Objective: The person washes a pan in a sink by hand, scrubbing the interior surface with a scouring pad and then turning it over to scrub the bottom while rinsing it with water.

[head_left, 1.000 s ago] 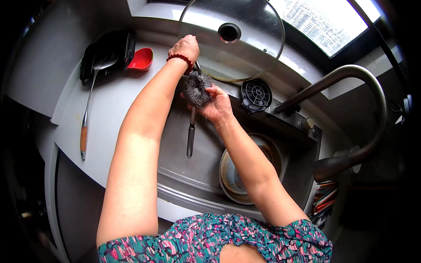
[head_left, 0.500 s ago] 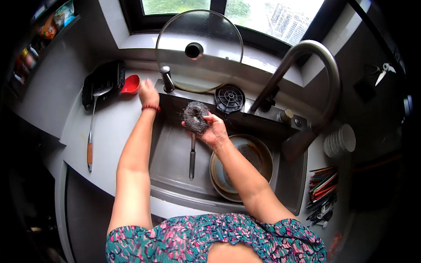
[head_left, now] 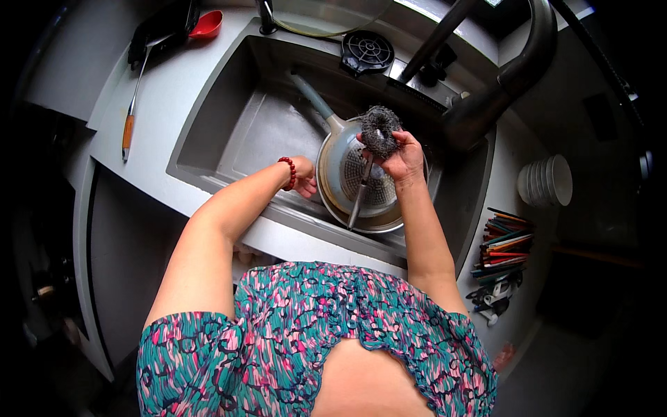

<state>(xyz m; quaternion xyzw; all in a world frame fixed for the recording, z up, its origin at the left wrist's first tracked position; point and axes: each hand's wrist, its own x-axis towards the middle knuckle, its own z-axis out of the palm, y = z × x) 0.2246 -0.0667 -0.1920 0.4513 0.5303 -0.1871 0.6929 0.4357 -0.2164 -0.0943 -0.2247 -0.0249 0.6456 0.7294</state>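
My right hand (head_left: pixel 404 158) grips a round dark-grey steel wool scourer (head_left: pixel 380 132) above the sink, on the right side of a pan. A slim metal handle (head_left: pixel 359 200) points down from beneath the scourer; whether it is joined to it I cannot tell. The upturned frying pan (head_left: pixel 340 163), with its blue-grey handle (head_left: pixel 313 96) toward the back left, lies over another round pan or basin with a brownish rim. My left hand (head_left: pixel 304 179), below a red bead bracelet, is beside the rim's left side, holding nothing, fingers loosely apart. Whether it touches the rim is unclear.
The grey sink (head_left: pixel 201 135) has a dark tap (head_left: pixel 479 115) at its right. A black round drain piece (head_left: pixel 367 52) sits behind. Left on the counter are a red ladle (head_left: pixel 207 25) and a wooden-handled utensil (head_left: pixel 128 132); right, stacked bowls (head_left: pixel 545 182) and chopsticks (head_left: pixel 505 240).
My left hand has come from near the red ladle to the pan's left side. The scourer has moved right, over the pan. The view has tilted downward, and the pan's handle now shows.
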